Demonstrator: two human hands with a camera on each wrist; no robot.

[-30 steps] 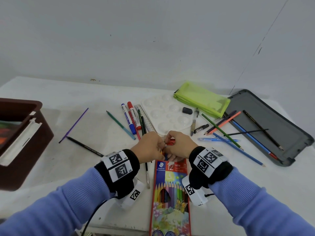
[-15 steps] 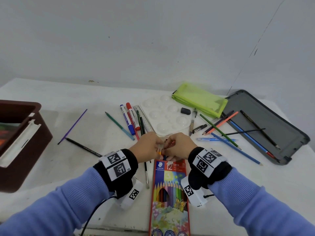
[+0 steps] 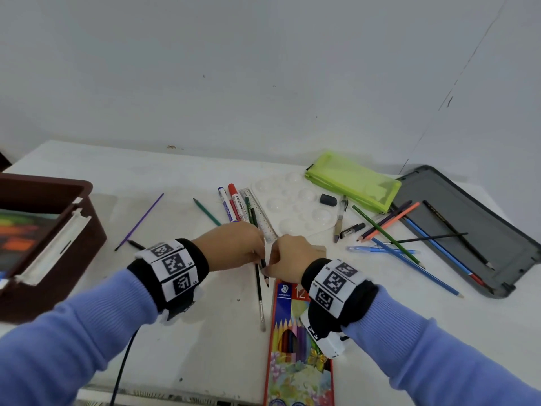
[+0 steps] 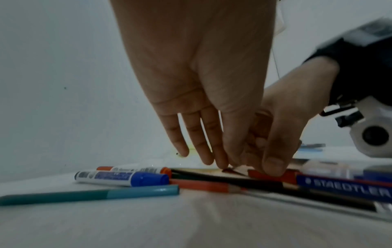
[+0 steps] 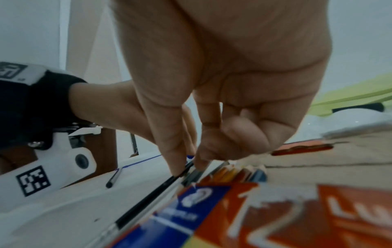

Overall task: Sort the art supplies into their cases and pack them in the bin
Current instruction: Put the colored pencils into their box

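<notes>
We pinch a thin dark pencil (image 3: 265, 273) with our right hand (image 3: 294, 256), at the open top of the pencil box (image 3: 295, 347). Our left hand (image 3: 234, 244) touches it too. It looks light, stiff and slippery, so we would hold its middle.

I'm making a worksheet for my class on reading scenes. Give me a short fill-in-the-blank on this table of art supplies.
1. The zip pouch beside the paint palette is coloured ____.
2. The brown bin stands on the person's ____ side.
3. Both hands, the left hand and right hand, meet at the open end of the ____ box.
4. The red marker lies next to a ____ marker.

Missing words: green; left; coloured pencil; blue
</notes>
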